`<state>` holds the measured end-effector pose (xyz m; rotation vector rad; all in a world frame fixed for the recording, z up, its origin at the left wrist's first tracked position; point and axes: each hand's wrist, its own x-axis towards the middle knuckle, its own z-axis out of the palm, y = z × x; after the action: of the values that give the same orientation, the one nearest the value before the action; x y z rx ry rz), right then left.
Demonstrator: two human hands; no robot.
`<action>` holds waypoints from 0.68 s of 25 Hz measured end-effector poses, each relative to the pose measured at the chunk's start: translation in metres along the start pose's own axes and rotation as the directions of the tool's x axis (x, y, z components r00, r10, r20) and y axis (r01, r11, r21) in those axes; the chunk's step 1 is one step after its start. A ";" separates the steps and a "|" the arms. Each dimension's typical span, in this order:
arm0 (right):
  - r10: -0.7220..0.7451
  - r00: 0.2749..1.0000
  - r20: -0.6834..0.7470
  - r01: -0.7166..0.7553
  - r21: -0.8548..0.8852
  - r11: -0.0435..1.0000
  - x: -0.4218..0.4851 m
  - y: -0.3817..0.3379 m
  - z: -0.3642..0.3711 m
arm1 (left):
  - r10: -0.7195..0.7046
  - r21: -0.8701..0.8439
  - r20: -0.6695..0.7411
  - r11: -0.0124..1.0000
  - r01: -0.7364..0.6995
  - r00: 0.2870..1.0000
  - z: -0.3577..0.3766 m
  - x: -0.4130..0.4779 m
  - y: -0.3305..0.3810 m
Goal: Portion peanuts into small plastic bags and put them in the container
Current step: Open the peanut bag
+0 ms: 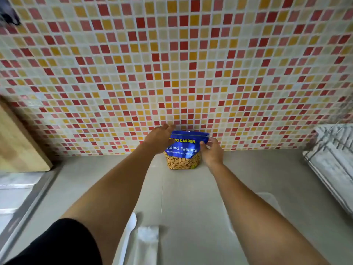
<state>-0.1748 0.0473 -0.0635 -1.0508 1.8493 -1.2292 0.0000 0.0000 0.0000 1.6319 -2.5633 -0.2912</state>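
A blue bag of salted peanuts (183, 152) stands upright on the grey counter (191, 197) against the tiled wall, its clear lower part full of nuts. My left hand (159, 138) grips the bag's top left edge. My right hand (212, 150) pinches the top right edge. Near the bottom of the view lie a stack of small clear plastic bags (148, 243) and a white plastic spoon (129, 232). A clear plastic container (269, 203) sits on the counter right of my right forearm, partly hidden by the arm.
A wooden cutting board (17, 148) leans at the left. A white dish rack (332, 163) stands at the right edge. A metal sink rim (28, 207) runs along the left. The mosaic wall (172, 64) closes off the back.
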 end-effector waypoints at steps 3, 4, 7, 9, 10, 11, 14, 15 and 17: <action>-0.005 0.997 -0.076 0.002 -0.039 0.999 0.002 0.003 -0.004 | 0.039 0.080 0.031 0.996 -0.041 0.999 0.006 0.006 0.003; -0.030 0.997 -0.071 0.025 -0.068 0.997 0.001 0.006 -0.009 | 0.049 0.097 0.054 0.994 -0.054 0.997 0.006 0.005 0.005; -0.094 0.996 -0.006 0.094 -0.048 0.994 -0.008 0.009 -0.021 | 0.083 0.121 0.112 0.988 -0.097 0.990 0.003 -0.004 0.005; -0.141 0.990 0.022 0.142 -0.030 0.989 -0.019 0.006 -0.033 | 0.111 0.096 0.137 0.988 -0.125 0.984 -0.005 -0.019 0.007; -0.165 0.985 0.040 0.166 -0.033 0.986 -0.025 0.004 -0.040 | 0.122 0.060 0.151 0.989 -0.133 0.981 -0.010 -0.028 0.011; -0.183 0.981 0.065 0.185 -0.033 0.982 -0.029 0.004 -0.047 | 0.135 0.013 0.166 0.990 -0.139 0.977 -0.013 -0.038 0.015; -0.187 0.968 0.167 0.194 -0.023 0.981 -0.045 0.010 -0.067 | 0.187 -0.052 0.202 0.982 -0.180 0.961 -0.015 -0.079 0.031; -0.179 0.962 0.204 0.188 -0.026 0.982 -0.050 0.014 -0.072 | 0.198 -0.061 0.203 0.980 -0.189 0.959 -0.011 -0.092 0.036; -0.148 0.949 0.279 0.175 -0.075 0.982 -0.063 0.022 -0.077 | 0.210 -0.090 0.203 0.977 -0.195 0.957 -0.002 -0.119 0.044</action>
<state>-0.2177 0.1394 -0.0525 -1.3769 1.6502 -1.0312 0.0122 0.1259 0.0140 1.3666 -2.8117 -0.5563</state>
